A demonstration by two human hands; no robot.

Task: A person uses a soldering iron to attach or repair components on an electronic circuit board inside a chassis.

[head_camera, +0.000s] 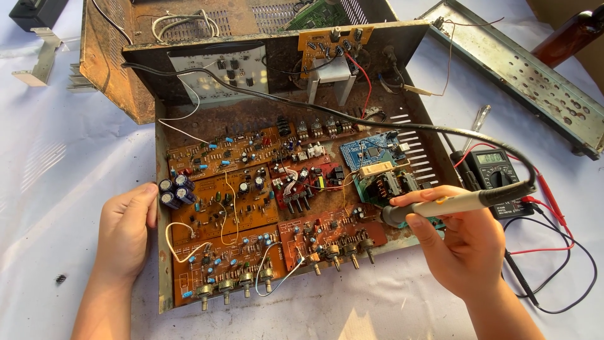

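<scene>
Over rusty chassis (165,277), right hand (469,242) gripping soldering iron (440,204), left hand (124,232) (loosely curled) touching its edge.

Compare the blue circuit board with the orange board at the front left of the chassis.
The blue circuit board is small and sits toward the back right, near the right hand holding the soldering iron; the orange board is larger and lies along the front edge, near the left hand. The orange board carries a row of knob shafts; the blue one shows none. Both lie flat inside the rusty chassis.
</scene>
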